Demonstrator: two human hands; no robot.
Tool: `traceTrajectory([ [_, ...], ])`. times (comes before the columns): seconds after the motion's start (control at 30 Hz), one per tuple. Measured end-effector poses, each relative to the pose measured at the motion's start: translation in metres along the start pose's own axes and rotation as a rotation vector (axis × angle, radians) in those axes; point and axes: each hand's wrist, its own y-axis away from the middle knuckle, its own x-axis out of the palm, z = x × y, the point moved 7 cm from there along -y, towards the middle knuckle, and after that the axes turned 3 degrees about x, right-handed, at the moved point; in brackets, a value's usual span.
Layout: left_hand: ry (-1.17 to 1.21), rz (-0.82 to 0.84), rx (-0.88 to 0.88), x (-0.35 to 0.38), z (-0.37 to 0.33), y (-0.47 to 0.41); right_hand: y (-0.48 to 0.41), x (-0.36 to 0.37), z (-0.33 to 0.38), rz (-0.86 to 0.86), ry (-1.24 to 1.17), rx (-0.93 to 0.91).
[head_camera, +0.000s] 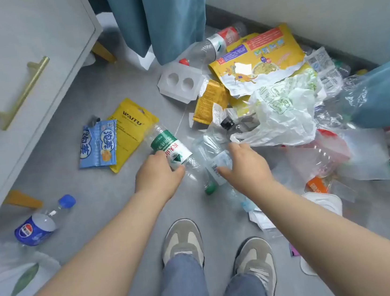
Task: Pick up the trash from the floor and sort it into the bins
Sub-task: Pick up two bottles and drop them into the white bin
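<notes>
Left hand point(159, 174) clamped round green-label bottle point(172, 150), right hand point(242, 164) spread over clear wrapper point(219, 163) w/ barcode; thin plastic could slip, bottle may roll.

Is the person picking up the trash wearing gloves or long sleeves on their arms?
No gloves and no sleeves show. Both the left hand and the right hand are bare, and the forearms are bare right to the picture's edge. No watch, ring or bracelet shows. Lower down you can see blue jeans and grey-and-beige sneakers.
</notes>
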Motion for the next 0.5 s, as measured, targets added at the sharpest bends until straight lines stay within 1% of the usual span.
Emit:
traceTrajectory([
  [0.1,0.014,-0.035,-0.076,0.007,0.005,-0.017,-0.016,0.003,0.002,-0.039,-0.013,-0.005],
  [0.27,0.094,-0.062,-0.176,0.025,0.009,-0.028,-0.025,0.024,-0.002,-0.012,-0.008,0.017],
  [0.4,0.206,-0.055,-0.267,0.039,0.013,-0.031,-0.026,0.038,-0.011,0.010,-0.079,0.055],
  [0.5,0.248,-0.066,-0.290,0.044,0.014,-0.035,-0.028,0.040,-0.015,-0.002,-0.106,0.059],
])
